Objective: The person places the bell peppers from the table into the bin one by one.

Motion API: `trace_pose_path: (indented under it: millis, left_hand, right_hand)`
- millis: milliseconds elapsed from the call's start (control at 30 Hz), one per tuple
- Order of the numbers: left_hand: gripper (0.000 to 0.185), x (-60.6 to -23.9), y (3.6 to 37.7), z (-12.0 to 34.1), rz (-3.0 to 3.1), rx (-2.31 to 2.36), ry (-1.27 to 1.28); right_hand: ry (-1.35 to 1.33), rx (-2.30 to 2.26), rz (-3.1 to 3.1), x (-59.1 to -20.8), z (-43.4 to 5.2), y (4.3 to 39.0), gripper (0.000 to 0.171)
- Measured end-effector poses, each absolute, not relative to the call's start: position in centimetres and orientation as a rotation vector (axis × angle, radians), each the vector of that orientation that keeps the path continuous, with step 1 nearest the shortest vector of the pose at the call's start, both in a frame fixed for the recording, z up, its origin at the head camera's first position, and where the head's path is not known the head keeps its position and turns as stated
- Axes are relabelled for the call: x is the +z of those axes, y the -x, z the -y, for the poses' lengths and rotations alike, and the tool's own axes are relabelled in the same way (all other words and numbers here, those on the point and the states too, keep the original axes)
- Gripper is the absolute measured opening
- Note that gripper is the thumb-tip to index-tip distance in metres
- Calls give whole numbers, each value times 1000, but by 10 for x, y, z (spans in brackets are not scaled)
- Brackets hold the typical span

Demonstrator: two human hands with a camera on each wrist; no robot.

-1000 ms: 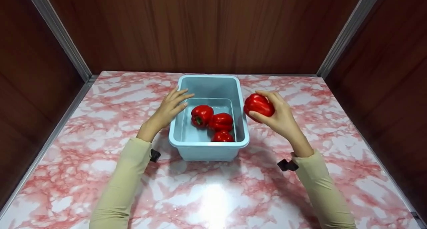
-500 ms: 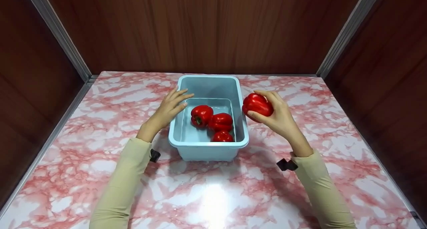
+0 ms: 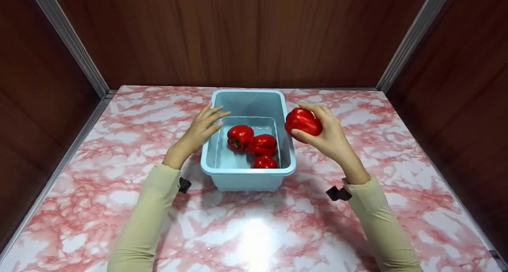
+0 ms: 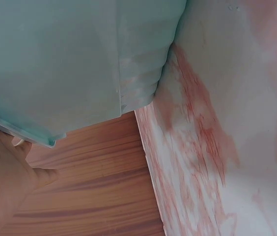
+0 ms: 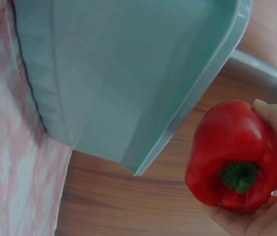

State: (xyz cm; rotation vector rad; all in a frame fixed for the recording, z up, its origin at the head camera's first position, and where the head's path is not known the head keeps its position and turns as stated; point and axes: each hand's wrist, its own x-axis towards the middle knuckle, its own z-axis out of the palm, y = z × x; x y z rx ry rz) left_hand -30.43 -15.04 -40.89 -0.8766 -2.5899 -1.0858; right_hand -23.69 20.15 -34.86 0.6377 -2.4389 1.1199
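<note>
The right hand [image 3: 331, 135] has carried its red pepper [image 3: 303, 121] closer to the bin's [image 3: 248, 173] rim

pink marble tabletop [image 3: 119, 153], dark wooden walls [image 3: 246, 34] around it.

both arms wear long soft sleeves [image 3: 149, 208] in pale yellow-green. a small black strap thing [image 3: 336, 193] sits at each wrist. the hands are bare.

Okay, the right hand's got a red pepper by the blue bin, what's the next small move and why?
Probably carry the pepper a little further left over the bin and lower it into the free back part. The right hand holds it at the bin's right rim, three peppers crowd the front, and the left hand rests on the left rim, steadying it.
</note>
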Motion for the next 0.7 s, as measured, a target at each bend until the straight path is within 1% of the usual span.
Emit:
trace_pose_path:
  millis: [700]
  left_hand:
    - [43, -410, 305, 151, 2588, -1083, 884]
  right_hand:
    - [-648, 1102, 2472, -346, -192, 236, 59]
